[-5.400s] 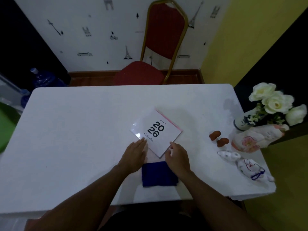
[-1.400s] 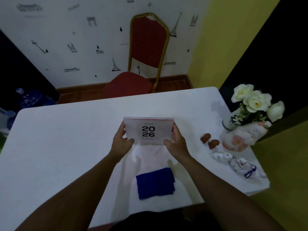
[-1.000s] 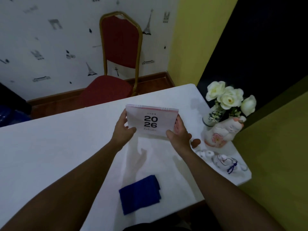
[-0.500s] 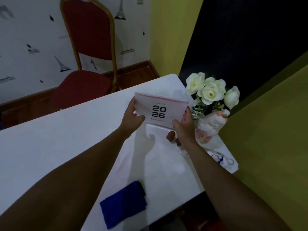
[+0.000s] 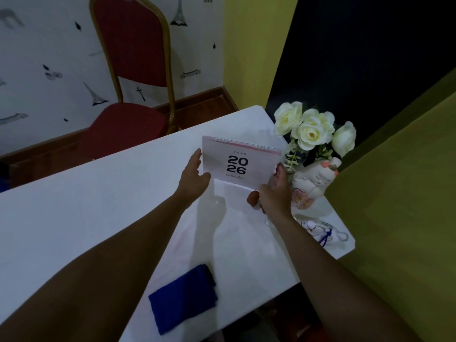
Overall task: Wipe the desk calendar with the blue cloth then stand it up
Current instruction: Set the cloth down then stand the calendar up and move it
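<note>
Desk calendar [image 5: 240, 164] upright on table [image 5: 98, 206], blue cloth [image 5: 182, 304] set aside; left hand [image 5: 193, 177] open beside it, right hand [image 5: 276, 193] lightly steadying its edge — only release seems left.

The white spiral-bound desk calendar [image 5: 240, 164], with a pink band along its top edge and "2026 Calendar" printed in black on its cover, stands upright near the far right corner of the white table [image 5: 74, 218], cover facing the viewer. The folded dark blue cloth [image 5: 182, 298] lies flat near the table's near edge, well apart from the calendar.
</note>
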Demonstrator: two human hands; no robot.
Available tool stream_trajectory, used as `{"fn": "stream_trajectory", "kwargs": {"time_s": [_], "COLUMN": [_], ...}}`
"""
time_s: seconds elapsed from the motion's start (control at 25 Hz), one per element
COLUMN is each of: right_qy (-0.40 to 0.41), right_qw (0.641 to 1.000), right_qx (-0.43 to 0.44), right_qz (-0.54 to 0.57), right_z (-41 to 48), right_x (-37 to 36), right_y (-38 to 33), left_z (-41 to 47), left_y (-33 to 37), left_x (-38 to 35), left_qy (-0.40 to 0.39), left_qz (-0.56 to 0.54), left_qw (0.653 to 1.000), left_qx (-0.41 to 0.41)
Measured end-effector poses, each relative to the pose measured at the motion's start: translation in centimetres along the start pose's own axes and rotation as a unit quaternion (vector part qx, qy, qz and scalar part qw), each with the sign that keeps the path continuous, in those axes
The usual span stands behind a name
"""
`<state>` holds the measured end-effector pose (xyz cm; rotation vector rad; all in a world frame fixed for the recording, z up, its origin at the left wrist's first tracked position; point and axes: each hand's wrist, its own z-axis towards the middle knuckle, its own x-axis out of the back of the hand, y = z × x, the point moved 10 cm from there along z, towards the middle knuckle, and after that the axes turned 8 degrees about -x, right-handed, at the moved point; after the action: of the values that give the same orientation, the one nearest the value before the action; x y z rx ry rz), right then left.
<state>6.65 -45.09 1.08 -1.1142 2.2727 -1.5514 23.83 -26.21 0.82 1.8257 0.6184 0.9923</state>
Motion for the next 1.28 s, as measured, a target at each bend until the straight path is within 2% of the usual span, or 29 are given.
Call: {"fn": "stream_trajectory", "kwargs": {"time_s": [0.16,0.4,0.6,0.96,1.28], "right_qy": [-0.015,-0.056,-0.03,-0.016,-0.005], "right_qw": [1.0,0.998,0.999,0.997,0.999], "right_qx": [-0.008,-0.017,-0.011,-0.037,-0.032], "right_qz": [-0.014,0.024,0.012,0.071,0.039], "right_z": [0.2,0.5,-0.1,-1.2,-1.4], "right_x": [-0.2,-0.3,0.6,1.0,1.5], "right_y": [0.8,0.9,1.3,2.2,2.1], "left_z": [-0.6,-0.7,-1.0,-1.3,-1.4], "left_y": [0.2,0.3,0.9,1.4,1.6], "left_x": [-0.3,-0.6,-1.1,-2.5,-2.9], "left_qy": [-0.012,-0.022,-0.032,-0.043,-0.046], "left_qz": [0.003,0.003,0.004,0.011,0.018], "left_qw": [1.0,1.0,0.999,0.999,0.999], "left_qx": [-0.016,-0.005,-0.008,-0.009,-0.015]}}
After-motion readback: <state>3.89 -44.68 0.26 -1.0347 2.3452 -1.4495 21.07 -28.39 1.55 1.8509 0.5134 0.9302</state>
